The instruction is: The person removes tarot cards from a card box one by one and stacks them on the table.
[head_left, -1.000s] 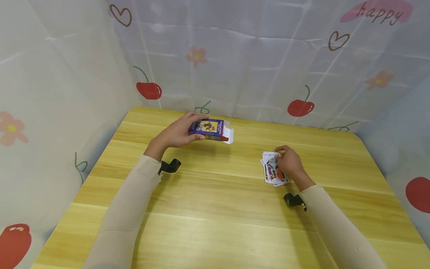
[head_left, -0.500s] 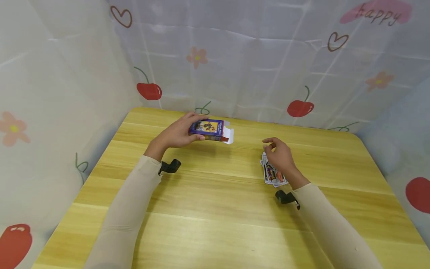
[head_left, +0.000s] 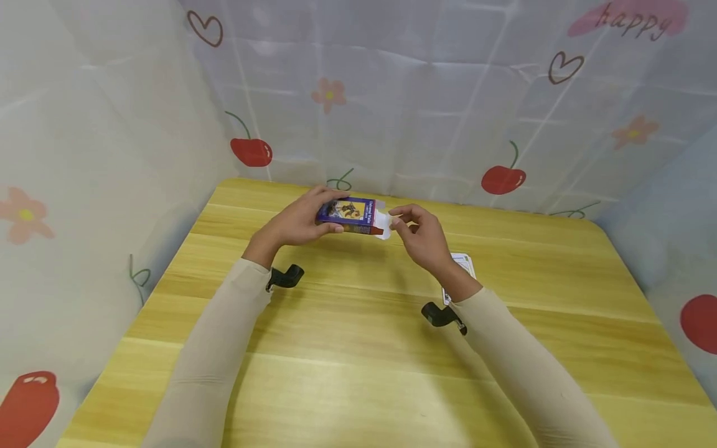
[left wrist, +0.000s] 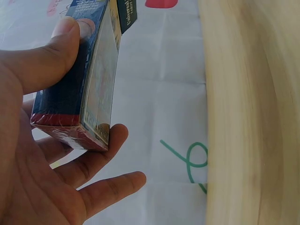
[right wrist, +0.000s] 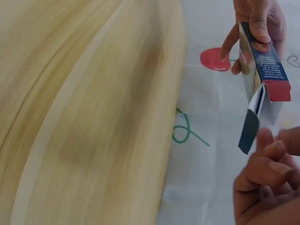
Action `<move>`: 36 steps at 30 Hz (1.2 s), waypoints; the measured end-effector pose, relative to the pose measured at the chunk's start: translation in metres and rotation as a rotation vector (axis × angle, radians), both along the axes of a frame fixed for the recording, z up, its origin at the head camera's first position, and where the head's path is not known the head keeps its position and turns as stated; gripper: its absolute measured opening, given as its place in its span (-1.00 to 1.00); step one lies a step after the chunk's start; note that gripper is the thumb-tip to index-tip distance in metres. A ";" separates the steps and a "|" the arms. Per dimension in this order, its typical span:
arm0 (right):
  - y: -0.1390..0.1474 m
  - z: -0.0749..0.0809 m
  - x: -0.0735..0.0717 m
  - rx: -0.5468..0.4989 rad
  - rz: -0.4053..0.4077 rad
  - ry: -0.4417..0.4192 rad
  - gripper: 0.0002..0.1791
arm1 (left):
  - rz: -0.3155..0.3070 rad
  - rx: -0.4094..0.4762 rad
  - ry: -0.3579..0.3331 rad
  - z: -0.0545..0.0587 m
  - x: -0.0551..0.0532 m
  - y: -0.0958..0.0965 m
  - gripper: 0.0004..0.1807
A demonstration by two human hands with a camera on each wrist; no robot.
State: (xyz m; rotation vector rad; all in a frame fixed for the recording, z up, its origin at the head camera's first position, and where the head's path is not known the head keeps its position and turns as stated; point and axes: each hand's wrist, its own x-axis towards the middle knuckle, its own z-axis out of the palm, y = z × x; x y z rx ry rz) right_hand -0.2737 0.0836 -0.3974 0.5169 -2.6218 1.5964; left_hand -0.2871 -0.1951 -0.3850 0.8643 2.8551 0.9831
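My left hand (head_left: 302, 218) holds a blue tarot card box (head_left: 348, 210) by its sides, above the table, thumb on the near side. The box's end flap (head_left: 383, 224) stands open, pointing right. In the left wrist view the thumb presses the box (left wrist: 70, 79) on one side. My right hand (head_left: 426, 239) is at the flap, fingers loosely bent. In the right wrist view its fingertips (right wrist: 265, 136) lie close beside the flap (right wrist: 249, 131); whether they touch it is unclear. A small stack of picture cards (head_left: 463, 262) lies on the table, partly hidden behind the right wrist.
The wooden table (head_left: 358, 373) reaches back to a white sheet (head_left: 414, 124) printed with cherries, flowers and hearts. Sheets also hang at the left and right sides. A black wrist camera (head_left: 287, 276) sits on the left wrist, another camera (head_left: 439, 315) on the right.
My right hand has moved left and away from the cards to the box's flap. The cards stay on the table. The left hand and box have hardly moved.
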 end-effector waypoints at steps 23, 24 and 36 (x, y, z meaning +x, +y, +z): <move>-0.008 0.000 -0.006 -0.204 -0.004 -0.399 -0.46 | -0.004 0.000 -0.001 -0.002 -0.001 0.003 -0.24; -0.006 0.000 -0.006 -0.204 -0.009 -0.393 -0.44 | -0.003 -0.001 -0.001 -0.002 0.000 0.003 -0.24; 0.010 0.001 0.003 -0.255 -0.079 -0.455 -0.44 | 0.014 -0.004 0.007 -0.002 -0.002 0.004 -0.23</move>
